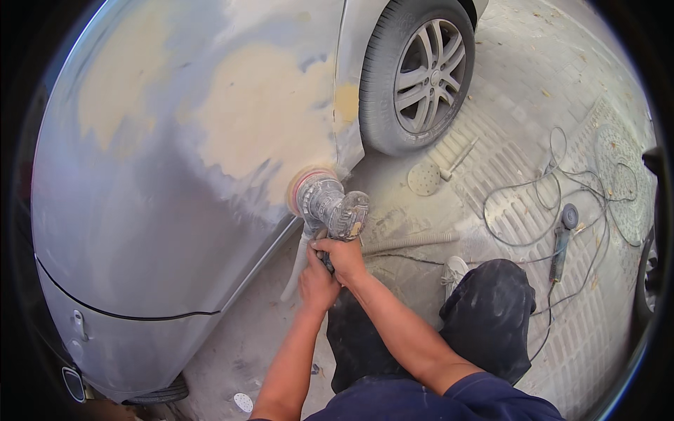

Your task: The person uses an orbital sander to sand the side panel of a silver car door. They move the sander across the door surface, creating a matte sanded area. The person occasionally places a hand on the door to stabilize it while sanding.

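Note:
Both of my hands are closed on the handle of a dusty random orbital sander (335, 207), whose red-rimmed pad is pressed against the lower part of a silver car panel (140, 231) beside beige filler patches (260, 112). My left hand (317, 281) grips just below and left of my right hand (340, 256), which wraps the handle near the rear housing. A pale dust hose (298, 270) hangs from the sander, and a ribbed hose (414, 238) runs along the ground to the right.
The car's wheel (375, 105) stands above right. On the dusty paving (512, 98) lie a round perforated disc (424, 179), a second power tool (562, 245), looped cables (498, 234) and a drain cover (614, 189). My bent knee (491, 316) is below right.

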Tool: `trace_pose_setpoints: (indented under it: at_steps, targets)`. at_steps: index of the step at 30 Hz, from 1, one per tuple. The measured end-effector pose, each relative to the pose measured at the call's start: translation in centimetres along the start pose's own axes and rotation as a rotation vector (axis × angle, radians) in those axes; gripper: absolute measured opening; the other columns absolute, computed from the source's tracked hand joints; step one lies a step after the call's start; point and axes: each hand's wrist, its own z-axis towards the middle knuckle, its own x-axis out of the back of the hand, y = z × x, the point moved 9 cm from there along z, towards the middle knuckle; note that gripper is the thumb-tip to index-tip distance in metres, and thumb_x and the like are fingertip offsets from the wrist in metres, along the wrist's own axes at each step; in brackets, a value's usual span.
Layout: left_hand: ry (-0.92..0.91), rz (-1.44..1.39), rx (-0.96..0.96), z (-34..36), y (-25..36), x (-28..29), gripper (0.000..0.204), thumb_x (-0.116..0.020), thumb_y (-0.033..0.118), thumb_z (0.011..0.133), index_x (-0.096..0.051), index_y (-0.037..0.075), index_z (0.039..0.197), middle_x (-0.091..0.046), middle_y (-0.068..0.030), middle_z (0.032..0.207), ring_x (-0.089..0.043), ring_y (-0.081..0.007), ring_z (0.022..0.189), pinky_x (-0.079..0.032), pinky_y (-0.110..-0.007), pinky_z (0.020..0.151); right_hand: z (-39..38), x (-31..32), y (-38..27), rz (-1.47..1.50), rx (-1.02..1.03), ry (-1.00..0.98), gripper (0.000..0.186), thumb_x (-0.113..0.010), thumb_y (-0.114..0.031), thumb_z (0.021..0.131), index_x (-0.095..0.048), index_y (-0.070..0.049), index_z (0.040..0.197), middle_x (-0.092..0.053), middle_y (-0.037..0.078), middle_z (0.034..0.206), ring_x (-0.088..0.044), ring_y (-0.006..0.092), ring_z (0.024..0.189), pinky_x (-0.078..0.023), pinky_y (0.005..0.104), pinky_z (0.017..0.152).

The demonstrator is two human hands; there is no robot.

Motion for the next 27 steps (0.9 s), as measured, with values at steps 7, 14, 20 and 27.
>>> trace_pose_setpoints:
  at_steps: [7, 14, 20, 27]
  targets:
    - [-0.004, -0.017, 0.027, -1.2, -0.9, 0.0, 0.085, -0.077, 0.031, 0.088, -0.029, 0.009, 0.154, -0.073, -0.032, 0.116, -0.068, -0.0557, 0.103, -0.051, -0.065, 0.085, -1.1, 0.5, 1.8, -0.046, -0.071, 0.079, 0.014, -0.071, 0.01, 0.079, -0.068, -0.002, 0.086, -0.067, 0.006, 0.08, -0.062, 0.0166, 0.067, -0.05, 0.0319, 0.064]
    - [-0.089, 0.034, 0.14, -1.3, -2.2, -0.1, 0.092, -0.077, 0.03, 0.088, -0.023, 0.008, 0.16, -0.072, -0.0327, 0.118, -0.068, -0.056, 0.104, -0.052, -0.063, 0.088, -0.4, -0.3, 2.4, 0.038, -0.012, 0.014, 0.013, -0.073, 0.009, 0.08, -0.068, -0.002, 0.085, -0.068, 0.005, 0.079, -0.063, 0.0164, 0.066, -0.05, 0.032, 0.063]
    - [-0.045, 0.019, 0.159, -2.5, -2.4, 0.3, 0.09, -0.077, 0.034, 0.088, -0.024, 0.016, 0.16, -0.073, -0.0309, 0.117, -0.068, -0.0566, 0.103, -0.051, -0.063, 0.085, -1.6, -0.7, 2.9, 0.008, -0.032, -0.014, 0.013, -0.074, 0.009, 0.078, -0.069, -0.002, 0.082, -0.069, 0.005, 0.077, -0.063, 0.0159, 0.064, -0.05, 0.0321, 0.06]
    - [-0.085, 0.045, 0.115, -0.3, 0.2, 0.2, 0.088, -0.074, 0.025, 0.089, -0.023, 0.014, 0.16, -0.074, -0.0321, 0.111, -0.069, -0.0568, 0.098, -0.051, -0.065, 0.084, 0.4, 0.2, 0.8, 0.085, -0.025, -0.013, 0.013, -0.072, 0.009, 0.08, -0.069, -0.003, 0.084, -0.067, 0.005, 0.077, -0.062, 0.016, 0.065, -0.05, 0.0309, 0.063]
